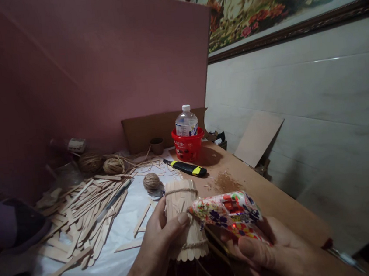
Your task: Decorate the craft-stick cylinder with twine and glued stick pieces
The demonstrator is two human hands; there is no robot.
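My left hand (pixel 159 233) is closed round a small craft-stick holder (pixel 181 191), made of pale wooden sticks side by side with twine tied round near both ends. My left thumb presses on its face beside a small piece of wood lying across it. In my right hand (pixel 265 248) is a glue gun (pixel 227 210) with a floral-patterned body and a small red light showing. Its nozzle points left and meets or nearly meets the sticks by my thumb; actual contact I cannot make out.
Loose craft sticks (pixel 80 214) are heaped on white paper (pixel 103 274) at the left. Behind are a twine ball (pixel 151 182), a utility knife (pixel 187 167), a red bucket (pixel 188 148) with a plastic bottle (pixel 187 122), and a small brown cup (pixel 157 146). A board (pixel 258 136) leans against the wall.
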